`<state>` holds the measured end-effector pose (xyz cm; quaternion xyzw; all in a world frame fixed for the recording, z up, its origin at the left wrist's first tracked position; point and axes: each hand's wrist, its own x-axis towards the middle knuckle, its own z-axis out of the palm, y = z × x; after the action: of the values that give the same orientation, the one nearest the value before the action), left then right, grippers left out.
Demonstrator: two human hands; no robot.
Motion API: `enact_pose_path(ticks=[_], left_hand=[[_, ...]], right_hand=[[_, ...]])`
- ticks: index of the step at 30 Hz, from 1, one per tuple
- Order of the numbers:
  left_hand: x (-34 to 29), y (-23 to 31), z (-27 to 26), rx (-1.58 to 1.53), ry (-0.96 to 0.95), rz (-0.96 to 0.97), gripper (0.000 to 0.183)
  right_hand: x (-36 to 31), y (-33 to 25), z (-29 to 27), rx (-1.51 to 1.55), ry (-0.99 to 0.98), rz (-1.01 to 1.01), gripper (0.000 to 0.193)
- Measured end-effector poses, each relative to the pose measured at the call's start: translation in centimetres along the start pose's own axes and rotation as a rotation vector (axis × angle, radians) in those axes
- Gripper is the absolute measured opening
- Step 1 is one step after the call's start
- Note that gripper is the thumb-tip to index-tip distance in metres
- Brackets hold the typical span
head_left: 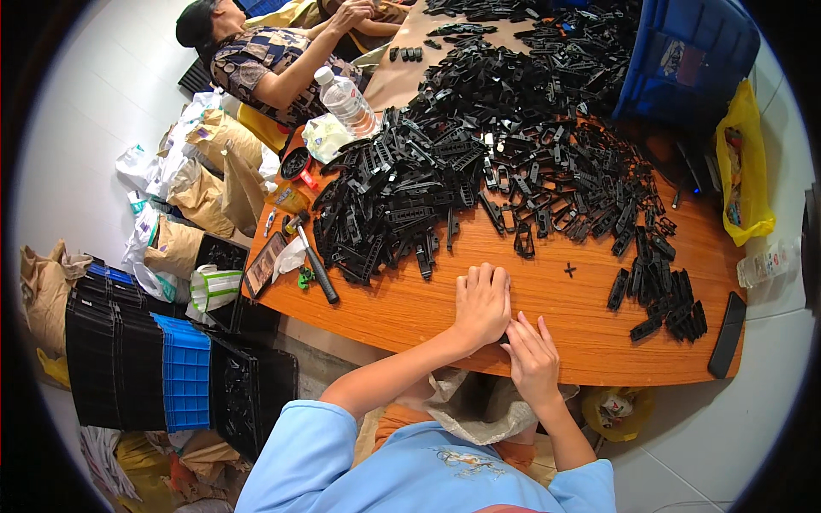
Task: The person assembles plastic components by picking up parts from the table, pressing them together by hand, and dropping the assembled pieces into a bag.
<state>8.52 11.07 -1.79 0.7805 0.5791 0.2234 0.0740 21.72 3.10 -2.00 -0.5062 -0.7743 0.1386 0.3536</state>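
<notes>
Near the front edge of the wooden table, my two hands meet over a small black plastic part (504, 339), mostly covered by them. My left hand (483, 301) is closed, its fingers bent and bunched at the part's far end. Against it lies my right hand (534, 352), fingers fairly long and slightly apart, holding the part from the near right; its thumb is largely hidden. Beyond my hands spreads a big heap of black plastic parts (402, 184). A small black cross-shaped piece (570, 269) rests alone to the right, and a smaller pile of black parts (658, 295) lies farther right.
A hammer (318, 265), a phone (266, 265) and a plastic bottle (346, 101) are on the left of the table. A blue bin (684, 68) stands at the back right. Black and blue crates (181, 368) stand left. Another person (274, 73) sits at the far left.
</notes>
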Motion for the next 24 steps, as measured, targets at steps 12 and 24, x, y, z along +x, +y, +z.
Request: enact_pose_path(ticks=[12, 24], left_hand=[[0.0, 0.0, 0.3, 0.022, 0.028, 0.010, 0.010], [0.2, -1.2, 0.6, -0.221, 0.001, -0.040, 0.017]], right_hand=[[0.2, -0.4, -0.2, -0.028, -0.004, 0.019, 0.032], [0.4, -0.5, -0.8, 0.056, 0.011, 0.032, 0.031]])
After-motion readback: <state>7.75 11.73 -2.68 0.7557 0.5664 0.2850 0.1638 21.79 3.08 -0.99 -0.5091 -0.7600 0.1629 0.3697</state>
